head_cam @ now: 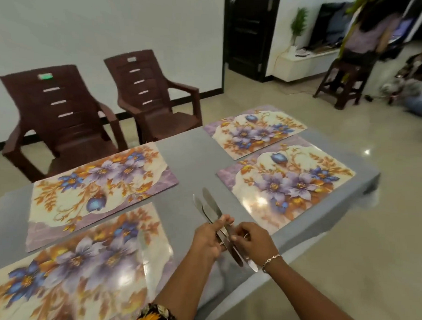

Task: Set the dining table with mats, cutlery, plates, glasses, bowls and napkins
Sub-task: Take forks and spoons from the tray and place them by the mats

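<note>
Several floral place mats lie on the grey table [188,159]: two on the left [96,182] [77,258] and two on the right [254,132] [288,184]. Over the bare strip between them, my left hand [208,238] grips a bundle of steel table knives [209,205], blades pointing away from me. My right hand [252,240] pinches the handle of one knife in that bundle. Handle ends stick out toward me below the hands.
Two brown plastic armchairs [60,116] [150,95] stand at the table's far side. A brown stool [344,80], a person and a TV unit [302,60] are at the back right, past a dark door [250,34]. Tiled floor lies to the right.
</note>
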`<action>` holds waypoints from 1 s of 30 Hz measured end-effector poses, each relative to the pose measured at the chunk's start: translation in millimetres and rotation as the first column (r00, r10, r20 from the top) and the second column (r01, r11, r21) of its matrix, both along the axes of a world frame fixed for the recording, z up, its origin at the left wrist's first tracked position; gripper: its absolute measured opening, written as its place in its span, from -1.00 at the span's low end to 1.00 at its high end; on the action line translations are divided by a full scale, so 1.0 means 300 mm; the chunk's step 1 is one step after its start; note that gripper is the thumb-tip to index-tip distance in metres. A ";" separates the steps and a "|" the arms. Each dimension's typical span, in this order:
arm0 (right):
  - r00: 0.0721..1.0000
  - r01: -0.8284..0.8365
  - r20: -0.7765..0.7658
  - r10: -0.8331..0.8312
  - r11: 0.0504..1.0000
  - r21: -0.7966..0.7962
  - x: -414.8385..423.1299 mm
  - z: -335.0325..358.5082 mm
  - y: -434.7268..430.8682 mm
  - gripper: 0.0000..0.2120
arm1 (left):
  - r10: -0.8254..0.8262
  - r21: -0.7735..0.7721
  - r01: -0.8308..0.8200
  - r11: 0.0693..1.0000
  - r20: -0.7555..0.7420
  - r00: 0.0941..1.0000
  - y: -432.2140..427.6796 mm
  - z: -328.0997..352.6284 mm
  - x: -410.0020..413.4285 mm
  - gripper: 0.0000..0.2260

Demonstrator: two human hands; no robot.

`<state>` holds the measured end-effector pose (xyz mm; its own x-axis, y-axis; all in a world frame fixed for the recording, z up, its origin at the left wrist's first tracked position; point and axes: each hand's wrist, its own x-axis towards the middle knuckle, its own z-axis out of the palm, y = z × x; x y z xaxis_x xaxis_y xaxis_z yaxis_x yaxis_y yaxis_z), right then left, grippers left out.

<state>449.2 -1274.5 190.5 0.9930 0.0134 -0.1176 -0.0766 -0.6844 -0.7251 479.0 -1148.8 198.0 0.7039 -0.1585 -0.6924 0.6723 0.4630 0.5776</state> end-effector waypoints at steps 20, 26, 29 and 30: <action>0.891 0.424 -0.155 -0.427 0.904 -0.057 0.542 -0.029 -1.016 -0.65 | -0.083 -0.151 0.078 0.985 -0.026 0.996 -0.758 -0.049 0.567 -0.86; 0.905 0.377 -0.155 -0.397 0.915 -0.145 0.745 -0.077 -1.166 -0.93 | -0.061 -0.128 0.057 0.990 -0.025 0.998 -0.859 -0.078 0.711 -0.86; 0.918 0.339 -0.149 -0.368 0.922 -0.188 0.796 -0.105 -1.198 -0.88 | -0.057 -0.120 0.053 0.991 -0.027 0.998 -0.880 -0.099 0.735 -0.91; 0.922 0.324 -0.155 -0.356 0.926 -0.195 0.806 -0.112 -1.206 -0.86 | -0.058 -0.115 0.054 0.992 -0.031 0.998 -0.885 -0.102 0.740 -0.92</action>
<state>691.0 -1636.3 156.9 0.8944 -0.3560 -0.2707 -0.4472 -0.7002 -0.5565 700.9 -1414.5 167.3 0.6676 -0.2766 -0.6912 0.7179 0.4852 0.4992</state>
